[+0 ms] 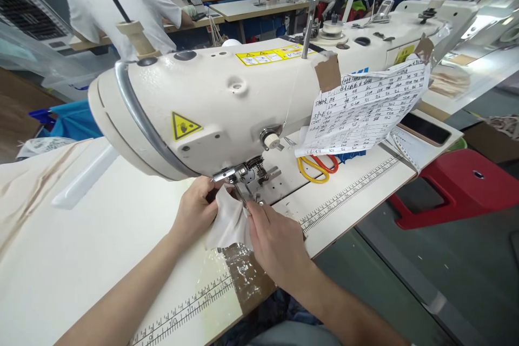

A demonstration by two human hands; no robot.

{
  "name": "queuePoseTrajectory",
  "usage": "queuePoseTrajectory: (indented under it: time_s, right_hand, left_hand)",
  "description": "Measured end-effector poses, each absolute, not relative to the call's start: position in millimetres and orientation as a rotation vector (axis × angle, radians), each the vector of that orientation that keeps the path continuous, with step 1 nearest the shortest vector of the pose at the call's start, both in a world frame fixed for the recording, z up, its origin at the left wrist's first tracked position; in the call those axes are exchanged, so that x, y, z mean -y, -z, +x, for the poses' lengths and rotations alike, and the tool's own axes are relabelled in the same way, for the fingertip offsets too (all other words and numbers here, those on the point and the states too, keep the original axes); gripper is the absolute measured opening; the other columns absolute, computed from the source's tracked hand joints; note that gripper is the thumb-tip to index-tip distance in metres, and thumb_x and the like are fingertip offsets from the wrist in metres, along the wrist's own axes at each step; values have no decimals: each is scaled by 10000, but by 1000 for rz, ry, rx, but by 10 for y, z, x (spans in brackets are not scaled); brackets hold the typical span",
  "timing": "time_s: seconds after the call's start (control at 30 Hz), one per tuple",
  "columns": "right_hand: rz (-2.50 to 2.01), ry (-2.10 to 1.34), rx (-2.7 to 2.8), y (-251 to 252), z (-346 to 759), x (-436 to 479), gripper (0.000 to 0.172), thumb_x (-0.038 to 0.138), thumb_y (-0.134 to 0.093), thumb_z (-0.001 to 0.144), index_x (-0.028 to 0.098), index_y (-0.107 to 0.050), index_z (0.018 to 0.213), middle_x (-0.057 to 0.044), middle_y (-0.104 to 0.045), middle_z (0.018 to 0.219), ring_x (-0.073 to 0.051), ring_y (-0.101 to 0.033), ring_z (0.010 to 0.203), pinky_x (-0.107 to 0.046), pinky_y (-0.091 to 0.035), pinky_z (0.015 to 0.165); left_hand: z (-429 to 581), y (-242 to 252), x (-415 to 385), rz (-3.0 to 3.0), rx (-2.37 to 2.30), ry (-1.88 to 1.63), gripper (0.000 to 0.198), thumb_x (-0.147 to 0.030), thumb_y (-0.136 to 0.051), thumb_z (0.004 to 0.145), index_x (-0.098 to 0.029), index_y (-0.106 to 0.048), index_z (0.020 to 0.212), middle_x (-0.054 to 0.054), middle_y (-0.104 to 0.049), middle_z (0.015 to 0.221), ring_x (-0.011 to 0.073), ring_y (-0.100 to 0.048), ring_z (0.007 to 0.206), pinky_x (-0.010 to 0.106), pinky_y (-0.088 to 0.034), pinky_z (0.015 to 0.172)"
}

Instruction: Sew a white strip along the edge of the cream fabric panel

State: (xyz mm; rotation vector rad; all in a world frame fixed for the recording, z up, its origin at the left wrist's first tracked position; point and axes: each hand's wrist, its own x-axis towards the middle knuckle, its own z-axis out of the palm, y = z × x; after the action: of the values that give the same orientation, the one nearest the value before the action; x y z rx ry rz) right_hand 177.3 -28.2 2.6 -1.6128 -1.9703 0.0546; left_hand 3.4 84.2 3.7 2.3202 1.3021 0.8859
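Note:
A small piece of white fabric [230,219] lies at the needle area of a white sewing machine [211,97]. My left hand [197,203] grips its left edge, fingertips curled in under the machine head. On the other side my right hand [278,238] pinches the right edge close to the presser foot [243,192]. The cloth sags in soft folds between both hands. Its far end by the needle is partly hidden by the machine parts and my fingers.
Scissors with yellow and red handles [314,168] lie right of the needle area. A handwritten paper sheet [365,111] hangs from the machine arm. Printed rulers [348,189] run along the table's front edge. A red stool [458,186] stands at right; a person in white [121,16] sits beyond.

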Motion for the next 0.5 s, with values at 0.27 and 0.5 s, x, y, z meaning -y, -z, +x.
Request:
queuePoseTrajectory:
  time_s: [0.27, 0.5]
  right_hand:
    - [-1679, -22, 2010, -20, 1737, 229, 293, 106, -543, 961, 84, -601, 1247, -82, -723, 892, -198, -692, 683, -296, -457, 501]
    - [-1604, -153, 1889, -81, 1869, 529, 325, 154, -442, 989, 68, -534, 1289, -120, -740, 964, -252, -731, 750, -324, -502, 539]
  left_hand:
    - [39, 11, -826, 2733, -1140, -998, 226, -120, -461, 872, -198, -673, 870, 50, -716, 859, 205, -644, 824, 310, -523, 675]
    - [-43, -141, -776, 2860, -860, -759, 334, -67, -409, 885, -170, -689, 1036, 100, -679, 1057, 223, -619, 951, 359, -571, 778]
